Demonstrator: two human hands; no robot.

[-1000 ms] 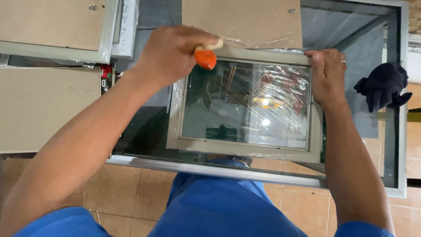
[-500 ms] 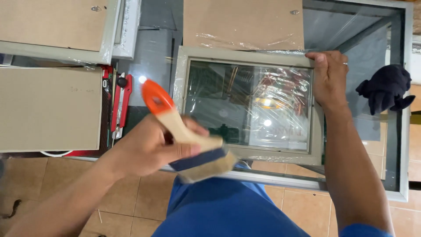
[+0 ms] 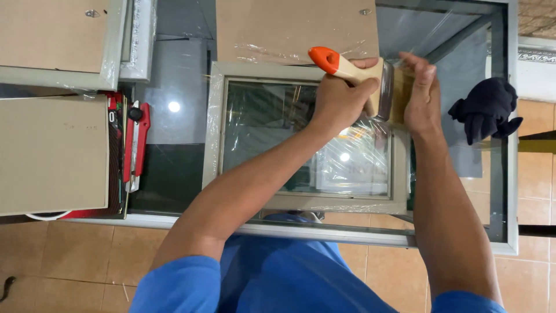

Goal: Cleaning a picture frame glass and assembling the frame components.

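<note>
A pale picture frame (image 3: 215, 133) wrapped in clear plastic film lies flat on a glass-topped table (image 3: 174, 75). My left hand (image 3: 341, 98) grips a flat paintbrush (image 3: 341, 65) with a wooden handle and an orange tip. The brush head rests at the frame's top right corner. My right hand (image 3: 421, 95) lies on that same corner, its fingers against the brush bristles and the frame edge. My left forearm crosses over the frame's glass and hides part of it.
A black cloth (image 3: 483, 110) lies on the glass at the right. Red utility knives (image 3: 136, 145) sit to the left of the frame. Brown backing boards lie at the left (image 3: 52, 153), top left (image 3: 52, 35) and top centre (image 3: 289, 29). Tiled floor shows below.
My left hand has carried the brush from near the table's front edge up to the frame's top right corner. My right hand has stayed on that corner.
</note>
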